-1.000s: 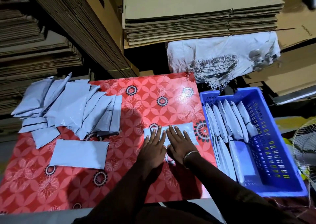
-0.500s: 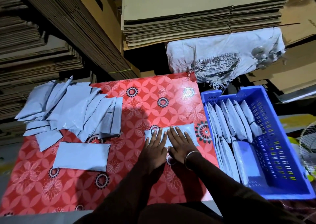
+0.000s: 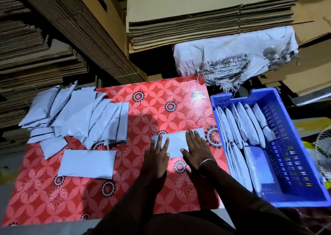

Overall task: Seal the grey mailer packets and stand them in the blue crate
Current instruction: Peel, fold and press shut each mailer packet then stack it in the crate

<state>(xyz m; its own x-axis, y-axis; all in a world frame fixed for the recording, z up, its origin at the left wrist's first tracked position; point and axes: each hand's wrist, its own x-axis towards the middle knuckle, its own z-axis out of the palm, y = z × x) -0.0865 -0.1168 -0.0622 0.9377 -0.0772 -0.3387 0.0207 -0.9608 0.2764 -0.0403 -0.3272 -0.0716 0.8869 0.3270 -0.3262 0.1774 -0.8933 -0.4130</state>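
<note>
Two hands flat on one grey packet (image 3: 176, 143) lying on red cloth (image 3: 148, 109): left hand (image 3: 156, 156) at its left end, right hand (image 3: 196, 149) at right end, fingers straight, pressing. Loose packet (image 3: 87, 164) near left. Pile (image 3: 75, 116) far left. Blue crate (image 3: 295, 145) beside table, right; packets (image 3: 241, 125) on edge inside.

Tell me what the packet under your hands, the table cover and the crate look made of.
The packet under the left hand and right hand: thin grey plastic film, probably poly mailer, with a soft sheen and creases. The table cover: glossy red printed sheet, likely vinyl or oilcloth, judging by the glare spot. The blue crate: rigid moulded plastic with slotted walls.
</note>
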